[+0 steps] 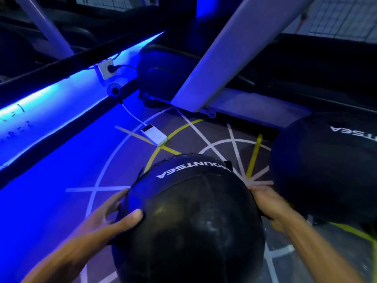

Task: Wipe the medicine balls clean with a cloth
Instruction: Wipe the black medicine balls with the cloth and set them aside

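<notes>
Near medicine ball (pixel 189 221) sits between both hands, held off the marked floor (pixel 61 201). Second medicine ball (pixel 326 166) just right of the right hand, beyond it. Left hand (pixel 106 217) flat on the near ball's left side, thumb across the top. Right hand (pixel 267 205) curled round its right edge. White power bank (pixel 154 134) on the floor ahead of the left hand, cabled.

The ball (pixel 189 227) between both grips runs off the bottom edge and hides the fingers of the right grip (pixel 267 205). Right of that grip, a second ball (pixel 324 168) is cut by the right edge, its lettering partly lost.
</notes>
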The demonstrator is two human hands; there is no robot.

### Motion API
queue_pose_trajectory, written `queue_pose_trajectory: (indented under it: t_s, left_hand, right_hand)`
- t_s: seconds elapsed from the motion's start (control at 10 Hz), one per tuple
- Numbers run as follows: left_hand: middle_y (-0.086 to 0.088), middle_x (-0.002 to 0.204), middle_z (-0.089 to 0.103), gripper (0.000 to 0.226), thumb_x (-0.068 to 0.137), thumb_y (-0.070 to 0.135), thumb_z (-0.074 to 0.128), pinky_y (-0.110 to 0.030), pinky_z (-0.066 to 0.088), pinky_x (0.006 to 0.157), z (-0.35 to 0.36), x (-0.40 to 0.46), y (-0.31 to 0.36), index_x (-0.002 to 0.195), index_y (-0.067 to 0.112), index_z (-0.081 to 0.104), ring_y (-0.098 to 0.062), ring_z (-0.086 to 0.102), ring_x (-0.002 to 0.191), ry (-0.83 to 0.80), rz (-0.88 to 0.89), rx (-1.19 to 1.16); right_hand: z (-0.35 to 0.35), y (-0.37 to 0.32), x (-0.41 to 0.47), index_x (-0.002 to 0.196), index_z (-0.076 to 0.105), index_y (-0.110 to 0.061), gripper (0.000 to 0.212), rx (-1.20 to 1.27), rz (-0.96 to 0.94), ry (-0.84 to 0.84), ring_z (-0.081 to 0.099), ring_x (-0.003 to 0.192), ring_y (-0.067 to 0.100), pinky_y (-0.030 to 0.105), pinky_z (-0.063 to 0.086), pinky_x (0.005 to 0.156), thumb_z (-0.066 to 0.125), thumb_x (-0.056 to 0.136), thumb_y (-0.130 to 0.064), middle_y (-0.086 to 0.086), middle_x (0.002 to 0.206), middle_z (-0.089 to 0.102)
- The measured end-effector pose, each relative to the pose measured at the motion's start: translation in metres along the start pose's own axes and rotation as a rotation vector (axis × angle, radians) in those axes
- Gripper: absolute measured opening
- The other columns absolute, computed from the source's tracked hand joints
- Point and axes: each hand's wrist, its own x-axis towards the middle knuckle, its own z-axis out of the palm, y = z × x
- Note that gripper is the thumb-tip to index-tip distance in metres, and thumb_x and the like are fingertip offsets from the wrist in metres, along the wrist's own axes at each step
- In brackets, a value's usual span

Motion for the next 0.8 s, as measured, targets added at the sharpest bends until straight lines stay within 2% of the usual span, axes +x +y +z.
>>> queue_pose_trajectory:
  t_s: [0.1, 0.2, 0.3, 0.4, 0.5, 0.6, 0.7, 0.8]
  left_hand:
    - [0.003, 0.141, 0.061, 0.150, 0.009, 0.094, 0.073, -0.046, 0.042, 0.113, 0.002, 0.010, 0.014, 0.144, 0.031, 0.054, -0.021, 0.056, 0.133, -0.040, 0.138, 0.096]
    - [0.024, 0.137, 0.062, 0.116, 0.031, 0.087, 0.082, -0.052, 0.047, 0.109, -0.002, 0.032, 0.023, 0.139, 0.061, 0.050, -0.012, 0.058, 0.129, -0.110, 0.208, 0.145]
    - [0.028, 0.138, 0.060, 0.109, 0.038, 0.086, 0.082, -0.044, 0.053, 0.102, -0.001, 0.064, 0.041, 0.139, 0.064, 0.048, -0.003, 0.057, 0.129, -0.121, 0.331, 0.188]
    - [0.027, 0.137, 0.061, 0.099, 0.047, 0.081, 0.084, -0.018, 0.053, 0.095, 0.018, 0.101, 0.059, 0.138, 0.057, 0.054, 0.007, 0.058, 0.124, -0.061, 0.470, 0.027]
    - [0.036, 0.135, 0.058, 0.082, 0.070, 0.060, 0.084, -0.022, 0.047, 0.105, 0.048, 0.153, 0.058, 0.143, 0.053, 0.048, 0.017, 0.049, 0.127, -0.050, 0.480, -0.035]
    - [0.022, 0.158, 0.041, 0.089, 0.071, 0.081, 0.073, -0.042, 0.031, 0.123, 0.080, 0.203, 0.037, 0.148, 0.066, 0.030, 0.006, 0.028, 0.148, -0.156, 0.466, 0.163]
    - [0.016, 0.166, 0.026, 0.094, 0.060, 0.097, 0.061, -0.044, 0.019, 0.127, 0.093, 0.235, 0.019, 0.142, 0.077, 0.020, 0.009, 0.007, 0.152, -0.054, 0.463, 0.253]
    - [0.020, 0.165, 0.026, 0.094, 0.063, 0.094, 0.064, -0.044, 0.021, 0.126, 0.094, 0.246, 0.013, 0.146, 0.071, 0.026, 0.011, 0.011, 0.151, -0.055, 0.493, 0.207]
  right_hand:
    - [-0.003, 0.011, -0.008, 0.091, 0.081, -0.012, 0.030, 0.129, 0.022, 0.062, 0.072, 0.073, 0.017, 0.023, 0.055, 0.060, 0.055, 0.104, -0.014, 0.012, 0.089, 0.078]
    - [-0.002, 0.024, -0.016, 0.098, 0.079, -0.008, 0.031, 0.323, 0.020, 0.180, 0.073, 0.063, 0.012, 0.019, 0.053, 0.047, 0.050, 0.103, -0.001, 0.010, 0.087, 0.079]
    - [-0.017, 0.008, -0.008, 0.104, 0.078, -0.013, 0.048, 0.371, -0.101, 0.293, 0.076, 0.080, 0.022, 0.032, 0.063, 0.068, 0.039, 0.098, 0.014, 0.013, 0.096, 0.079]
    - [-0.050, -0.022, 0.010, 0.101, 0.079, -0.038, 0.050, 0.209, -0.297, 0.496, 0.072, 0.088, 0.020, 0.043, 0.056, 0.089, 0.046, 0.100, 0.001, -0.004, 0.090, 0.079]
    - [-0.079, -0.054, 0.025, 0.115, 0.073, -0.046, 0.047, -0.018, -0.417, 0.603, 0.069, 0.071, 0.022, 0.032, 0.057, 0.073, 0.051, 0.099, -0.008, 0.003, 0.083, 0.077]
    - [-0.082, -0.069, 0.038, 0.137, 0.064, -0.030, 0.048, -0.188, -0.397, 0.611, 0.071, 0.088, 0.014, 0.009, 0.044, 0.068, 0.051, 0.099, -0.003, 0.002, 0.106, 0.078]
    - [-0.067, -0.071, 0.052, 0.147, 0.054, -0.026, 0.047, -0.236, -0.450, 0.582, 0.064, 0.106, 0.009, 0.016, 0.043, 0.086, 0.048, 0.104, -0.010, -0.003, 0.130, 0.069]
    - [-0.065, -0.077, 0.069, 0.155, 0.042, -0.023, 0.050, -0.163, -0.471, 0.561, 0.046, 0.139, 0.007, 0.024, 0.032, 0.117, 0.048, 0.106, -0.014, -0.007, 0.155, 0.047]
